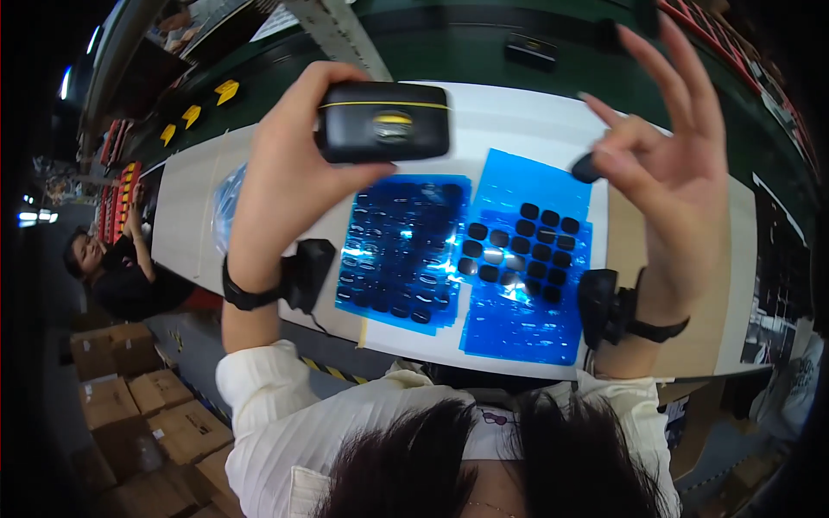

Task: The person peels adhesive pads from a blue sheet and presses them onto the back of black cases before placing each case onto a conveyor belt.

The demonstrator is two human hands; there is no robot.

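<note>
My left hand [302,129] grips a black box-shaped case [423,129] with rounded corners, a thin yellow line around it and a small yellow-and-grey patch on its side. It is held up over the far part of the table. To the right, my right hand [665,164] pinches a small black rounded pad [586,168] between thumb and forefinger, its other fingers spread. Below lies a blue film sheet [527,337] bearing several black rounded-square pads [541,252]. Left of it, a second blue sheet [458,194] is densely covered with dark pads.
The table [406,341] has a white top with brown board [635,250] at the right. Clear plastic [226,207] lies at the left. Beyond is a green surface with another black case [531,52] and yellow pieces [226,91]. A person [121,276] and cardboard boxes [186,427] are at left.
</note>
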